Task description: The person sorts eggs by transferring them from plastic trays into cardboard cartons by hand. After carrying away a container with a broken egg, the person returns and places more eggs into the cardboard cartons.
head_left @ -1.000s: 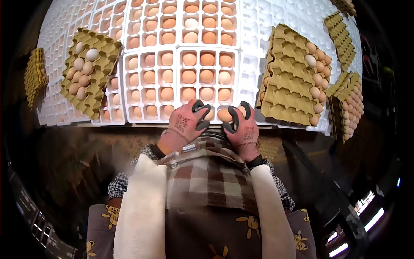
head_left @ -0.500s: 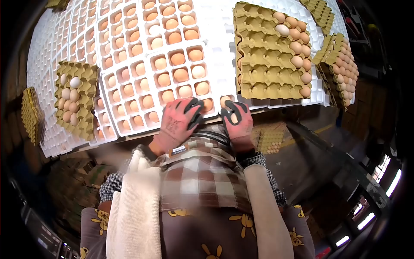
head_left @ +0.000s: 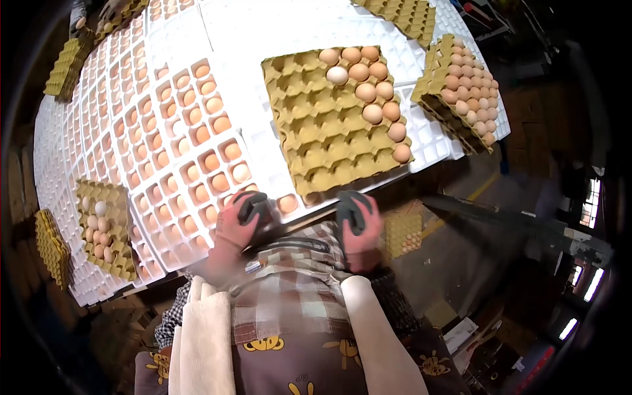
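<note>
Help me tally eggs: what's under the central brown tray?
White trays show around the brown tray, with an egg peeking out at its near edge; whatever lies beneath its middle is covered.

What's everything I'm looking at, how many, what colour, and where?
White trays: many, white, upper half
Eggs in white trays: many, mostly brown, mainly left
Central pulp tray: one, olive, atop white trays
Eggs on central tray: twelve, mostly brown, right side
Other pulp trays: several, olive, around edges
Right stack's eggs: many, brown, far right
Lower tray: one, olive, right of centre
Plaid cloth: one, brown and white, lap
Trousers: one pair, dark, bottom
Sleeves: two, cream, bottom
Left hand: one, pink-and-grey glove, trays' edge
Right hand: one, same colours, trays' edge
</note>
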Tool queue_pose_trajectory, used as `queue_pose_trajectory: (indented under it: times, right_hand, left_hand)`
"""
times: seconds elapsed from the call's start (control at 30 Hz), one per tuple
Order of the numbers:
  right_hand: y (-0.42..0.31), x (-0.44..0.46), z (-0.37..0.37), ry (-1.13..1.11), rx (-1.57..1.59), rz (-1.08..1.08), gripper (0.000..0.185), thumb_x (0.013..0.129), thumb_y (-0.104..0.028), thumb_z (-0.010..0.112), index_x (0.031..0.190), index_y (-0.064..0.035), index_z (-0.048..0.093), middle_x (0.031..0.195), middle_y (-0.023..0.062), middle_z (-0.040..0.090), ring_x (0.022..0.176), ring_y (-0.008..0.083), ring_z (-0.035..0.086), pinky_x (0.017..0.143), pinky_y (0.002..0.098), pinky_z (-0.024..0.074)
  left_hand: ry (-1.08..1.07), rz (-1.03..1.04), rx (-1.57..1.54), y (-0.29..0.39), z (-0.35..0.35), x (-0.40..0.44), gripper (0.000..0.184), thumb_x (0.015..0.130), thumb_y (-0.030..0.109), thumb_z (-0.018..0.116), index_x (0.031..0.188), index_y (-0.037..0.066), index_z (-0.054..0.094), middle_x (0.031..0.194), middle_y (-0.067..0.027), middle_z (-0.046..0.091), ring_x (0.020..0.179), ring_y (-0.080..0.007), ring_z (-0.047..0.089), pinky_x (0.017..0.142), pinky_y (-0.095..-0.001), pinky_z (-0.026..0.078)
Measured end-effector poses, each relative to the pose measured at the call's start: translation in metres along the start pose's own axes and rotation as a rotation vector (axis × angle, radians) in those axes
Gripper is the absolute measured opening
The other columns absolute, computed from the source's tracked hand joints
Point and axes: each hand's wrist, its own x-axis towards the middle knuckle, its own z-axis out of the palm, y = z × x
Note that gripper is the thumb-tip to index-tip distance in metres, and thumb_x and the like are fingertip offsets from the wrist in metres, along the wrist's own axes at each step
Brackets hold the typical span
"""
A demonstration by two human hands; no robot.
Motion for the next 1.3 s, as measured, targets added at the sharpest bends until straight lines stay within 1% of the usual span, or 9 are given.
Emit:
queue_pose_trajectory:
  times: [0.1, 0.4, 0.47, 0.5, 0.73, 0.87, 1.07, 1.13, 1.3]
  right_hand:
    - [-0.004, 0.088, -0.062, 0.306, 0.122, -0.014, 0.05, 0.073, 0.006, 0.066, 0.123, 0.0025, 0.058, 0.119, 0.0209, 0.056, 0.111, 0.0327, 0.058, 0.103, 0.0389, 0.043]
    - [0.134, 0.254, -0.064, -0.448, 0.969, 0.628, 0.036, 0.105, -0.029, 0.045, 0.116, -0.0001, 0.063, 0.101, 0.0013, 0.067, 0.087, 0.0103, 0.062, 0.074, 0.0277, 0.0519]
    - [0.115, 0.247, -0.054, -0.38, 0.857, 0.448, 0.029, 0.103, -0.023, 0.05, 0.115, -0.0005, 0.062, 0.099, 0.0032, 0.069, 0.083, 0.012, 0.064, 0.071, 0.0294, 0.0527]
    - [0.116, 0.242, -0.06, -0.36, 0.292, -0.115, 0.025, 0.102, -0.018, 0.05, 0.113, -0.0004, 0.062, 0.097, 0.0065, 0.07, 0.081, 0.0142, 0.065, 0.07, 0.0319, 0.0534]
    - [0.066, 0.178, 0.018, -0.22, 0.047, -0.457, 0.025, 0.096, -0.009, 0.056, 0.117, 0.0027, 0.063, 0.103, 0.0122, 0.068, 0.098, 0.0225, 0.066, 0.087, 0.0327, 0.0517]
    - [-0.044, 0.127, 0.096, -0.434, 0.867, 0.338, 0.023, 0.1, -0.017, 0.059, 0.112, 0.0015, 0.064, 0.102, 0.0048, 0.067, 0.094, 0.0141, 0.062, 0.085, 0.0273, 0.0489]
    - [-0.088, 0.081, 0.175, -0.641, 0.613, 0.447, 0.04, 0.089, -0.01, 0.07, 0.125, 0.0028, 0.059, 0.114, 0.0113, 0.066, 0.103, 0.0187, 0.06, 0.09, 0.031, 0.0491]
    - [-0.081, 0.072, 0.165, -0.509, 0.46, 0.118, 0.047, 0.083, -0.009, 0.075, 0.126, -0.0004, 0.06, 0.12, 0.0133, 0.061, 0.108, 0.0224, 0.058, 0.093, 0.0336, 0.048]
    - [-0.135, 0.055, 0.102, -1.002, -0.226, -0.514, 0.065, 0.062, -0.027, 0.084, 0.124, -0.0203, 0.064, 0.12, 0.0118, 0.055, 0.112, 0.0338, 0.051, 0.098, 0.0475, 0.042]
  left_hand:
    - [0.121, -0.361, -0.552, 0.031, 0.026, 0.059, 0.041, 0.092, 0.017, 0.066, 0.128, 0.0, 0.058, 0.117, -0.0108, 0.067, 0.102, -0.0183, 0.064, 0.09, -0.031, 0.05]
    - [0.446, -0.446, -0.398, 0.02, 0.103, 0.143, 0.052, 0.081, 0.023, 0.075, 0.121, -0.003, 0.056, 0.108, -0.0212, 0.068, 0.1, -0.0371, 0.067, 0.087, -0.0396, 0.052]
    - [0.552, -0.389, -0.343, 0.049, 0.094, 0.137, 0.05, 0.079, 0.019, 0.075, 0.121, -0.002, 0.058, 0.109, -0.0229, 0.068, 0.101, -0.0351, 0.066, 0.089, -0.0384, 0.051]
    - [0.566, -0.367, -0.34, 0.057, 0.087, 0.132, 0.05, 0.079, 0.019, 0.074, 0.121, -0.002, 0.058, 0.108, -0.0224, 0.068, 0.1, -0.0341, 0.066, 0.089, -0.0378, 0.05]
    - [0.701, -0.309, -0.466, -0.018, -0.003, 0.031, 0.051, 0.08, 0.009, 0.071, 0.129, -0.001, 0.058, 0.111, -0.0149, 0.068, 0.101, -0.0214, 0.064, 0.089, -0.0327, 0.05]
    - [0.733, -0.309, -0.447, -0.04, -0.1, -0.033, 0.044, 0.09, 0.01, 0.065, 0.13, -0.004, 0.056, 0.11, -0.0076, 0.067, 0.096, -0.0126, 0.063, 0.083, -0.0263, 0.053]
    - [0.692, -0.595, -0.038, -0.12, -0.164, -0.092, 0.042, 0.091, 0.021, 0.067, 0.126, 0.0, 0.059, 0.106, -0.0162, 0.065, 0.095, -0.0272, 0.061, 0.087, -0.0362, 0.049]
    - [0.935, -0.335, 0.718, -0.071, -0.173, -0.069, 0.056, 0.083, 0.022, 0.074, 0.132, 0.003, 0.054, 0.119, -0.0188, 0.059, 0.108, -0.0365, 0.056, 0.096, -0.0439, 0.045]
    - [0.447, 0.003, 0.685, -0.038, -0.183, 0.016, 0.066, 0.072, 0.021, 0.079, 0.133, 0.011, 0.055, 0.129, -0.0175, 0.054, 0.118, -0.0355, 0.051, 0.102, -0.0477, 0.04]
